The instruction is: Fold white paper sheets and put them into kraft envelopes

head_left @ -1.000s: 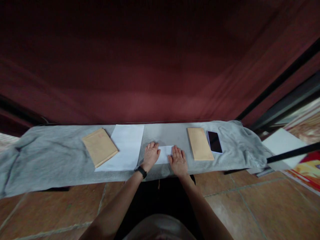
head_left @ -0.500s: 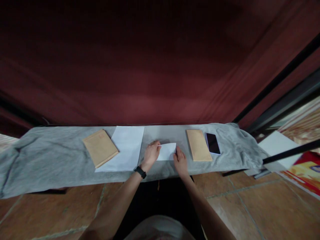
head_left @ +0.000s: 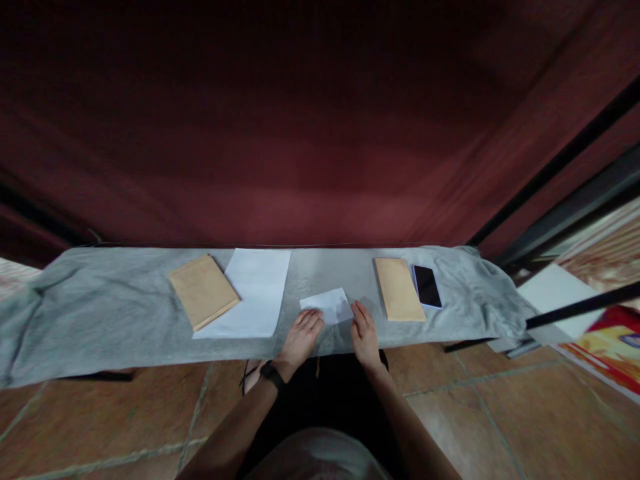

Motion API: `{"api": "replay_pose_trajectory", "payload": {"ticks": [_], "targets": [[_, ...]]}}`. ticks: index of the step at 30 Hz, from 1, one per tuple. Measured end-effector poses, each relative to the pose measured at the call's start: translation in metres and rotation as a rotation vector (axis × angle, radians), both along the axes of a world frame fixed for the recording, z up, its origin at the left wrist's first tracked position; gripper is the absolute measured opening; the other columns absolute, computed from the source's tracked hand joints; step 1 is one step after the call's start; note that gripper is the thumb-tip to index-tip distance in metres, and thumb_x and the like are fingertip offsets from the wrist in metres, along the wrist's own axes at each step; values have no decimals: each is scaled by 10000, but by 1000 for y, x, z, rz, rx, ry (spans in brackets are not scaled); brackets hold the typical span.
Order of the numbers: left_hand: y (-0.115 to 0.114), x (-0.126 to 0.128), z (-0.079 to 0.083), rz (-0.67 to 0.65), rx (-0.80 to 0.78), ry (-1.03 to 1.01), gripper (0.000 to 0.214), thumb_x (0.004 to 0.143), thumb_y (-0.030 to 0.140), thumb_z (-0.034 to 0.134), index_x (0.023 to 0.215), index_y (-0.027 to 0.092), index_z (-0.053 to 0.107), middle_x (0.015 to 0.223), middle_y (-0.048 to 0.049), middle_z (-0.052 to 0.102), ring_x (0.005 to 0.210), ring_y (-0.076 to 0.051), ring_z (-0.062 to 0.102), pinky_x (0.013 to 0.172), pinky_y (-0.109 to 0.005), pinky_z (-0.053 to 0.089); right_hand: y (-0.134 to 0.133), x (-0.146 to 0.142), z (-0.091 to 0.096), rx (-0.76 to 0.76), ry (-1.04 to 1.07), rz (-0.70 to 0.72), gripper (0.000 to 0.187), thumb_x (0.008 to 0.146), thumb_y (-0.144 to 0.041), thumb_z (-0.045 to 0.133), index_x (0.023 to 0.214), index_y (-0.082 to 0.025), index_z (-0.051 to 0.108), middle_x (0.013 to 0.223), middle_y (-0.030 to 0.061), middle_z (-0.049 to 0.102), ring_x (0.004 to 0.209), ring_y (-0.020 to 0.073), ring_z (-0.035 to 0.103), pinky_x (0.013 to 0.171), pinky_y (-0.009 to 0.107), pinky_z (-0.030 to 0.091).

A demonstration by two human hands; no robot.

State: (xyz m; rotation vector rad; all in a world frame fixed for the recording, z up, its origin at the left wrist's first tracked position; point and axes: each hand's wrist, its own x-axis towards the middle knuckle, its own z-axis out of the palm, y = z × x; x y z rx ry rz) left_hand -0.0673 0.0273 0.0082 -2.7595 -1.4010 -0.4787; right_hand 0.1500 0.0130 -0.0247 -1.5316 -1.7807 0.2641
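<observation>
A small folded white paper [head_left: 329,305] lies on the grey cloth [head_left: 100,307] in front of me. My left hand [head_left: 301,338], with a black wrist band, lies flat with its fingertips at the paper's near left corner. My right hand [head_left: 365,333] lies flat just right of the paper, fingers stretched out and touching its near right corner. Neither hand holds anything.
Left of the paper lie a large white sheet [head_left: 253,291] and a brown envelope [head_left: 203,290] overlapping it. To the right are a second brown envelope [head_left: 399,289] and a dark phone [head_left: 427,286]. A dark red curtain hangs behind. Tiled floor lies below.
Both hands have let go of the folded paper and drawn back toward me; the paper now lies flat and slightly turned on the cloth.
</observation>
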Motion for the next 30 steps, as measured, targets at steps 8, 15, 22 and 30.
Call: {"api": "replay_pose_trajectory", "payload": {"ticks": [8,15,22,30], "targets": [[-3,-1,-1,42,-33,-43,325,961,95,447,1208,186,639,1328,-97,664,1245,-191,612,1110,-368,453,-2,-28,7,5,-312,127,452,1041,-264,355,1446,-169,531,1495,111,538,1408,218,465,1172,457,372],[-5,13,6,152,-86,-71,362,1040,235,348,1248,160,633,1373,-114,638,1295,-199,576,1143,-388,409,-5,-34,12,-43,-411,130,454,1055,-289,367,1471,-165,497,1524,90,501,1413,219,463,1204,443,304],[10,41,-4,214,-146,-6,499,1047,328,270,1477,173,469,1568,-96,440,1490,-228,336,1221,-489,266,-6,-39,8,-60,-458,80,501,1006,-218,410,1503,-175,455,1536,113,479,1440,239,424,1198,481,282],[20,40,-12,318,-124,48,626,1040,432,277,1522,44,374,1595,-174,364,1516,-256,270,1242,-460,220,-7,-43,5,-19,-474,-21,476,1036,-274,378,1462,-101,502,1510,150,504,1421,274,440,1200,476,251]]}}
